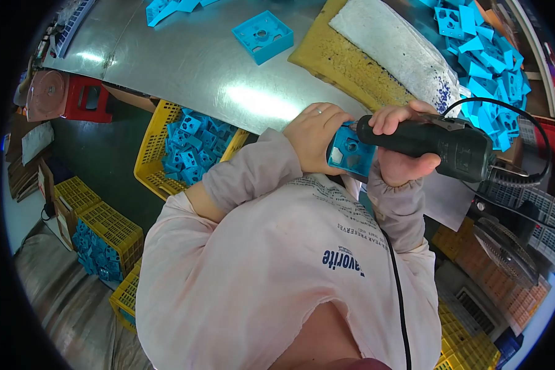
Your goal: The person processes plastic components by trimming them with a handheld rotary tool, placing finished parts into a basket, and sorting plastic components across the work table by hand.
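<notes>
My left hand (314, 132), with a ring on one finger, is closed round the far left side of a blue plastic box (349, 157). The box has a round hole in its floor and is held close to my chest. In my right hand (398, 139) is a black corded power tool (453, 147), gripped round its narrower front. Its nose points left and meets the upper edge of the box; I cannot make out the tip or the exact contact. Another blue box (263, 37) rests on the metal table (185, 68) ahead.
A yellow pad (351, 52) with a white cloth (394, 46) lies ahead. Blue parts (490, 68) are heaped at the right. A yellow crate (148, 148) of blue pieces stands at my left; more crates (108, 225) are behind it. The tool's cable (546, 145) loops at the right.
</notes>
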A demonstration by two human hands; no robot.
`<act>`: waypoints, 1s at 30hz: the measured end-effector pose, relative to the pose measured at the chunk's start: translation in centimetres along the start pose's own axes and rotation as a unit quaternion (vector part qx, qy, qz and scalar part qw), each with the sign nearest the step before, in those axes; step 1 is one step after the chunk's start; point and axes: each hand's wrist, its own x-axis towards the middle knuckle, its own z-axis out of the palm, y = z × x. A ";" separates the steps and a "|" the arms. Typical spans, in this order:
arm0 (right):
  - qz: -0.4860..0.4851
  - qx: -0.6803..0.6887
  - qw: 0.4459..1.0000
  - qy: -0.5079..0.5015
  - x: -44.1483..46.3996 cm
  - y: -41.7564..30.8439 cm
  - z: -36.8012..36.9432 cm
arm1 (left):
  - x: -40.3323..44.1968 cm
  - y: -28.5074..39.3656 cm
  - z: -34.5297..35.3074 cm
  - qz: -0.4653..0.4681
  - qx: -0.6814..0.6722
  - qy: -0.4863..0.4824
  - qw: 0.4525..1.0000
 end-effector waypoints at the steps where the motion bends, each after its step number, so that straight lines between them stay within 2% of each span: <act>1: 0.001 -0.002 1.000 -0.001 0.1 0.0 0.0 | 0.0 0.0 0.0 -0.001 0.001 0.004 1.000; 7: -0.011 -0.064 0.998 0.004 0.2 0.0 -0.3 | 0.0 -0.1 -0.1 -0.011 -0.003 -0.006 1.000; 19: -0.061 -0.058 0.996 -0.015 0.1 0.0 -0.2 | -0.2 -0.2 0.1 -0.010 0.007 -0.005 1.000; 25: -0.004 -0.060 0.997 -0.038 0.2 -0.2 0.0 | -0.3 -0.3 -0.1 -0.014 0.007 -0.003 1.000; 30: 0.089 -0.084 0.992 -0.024 1.4 -0.5 1.0 | -0.3 -0.5 0.1 -0.018 0.004 -0.013 1.000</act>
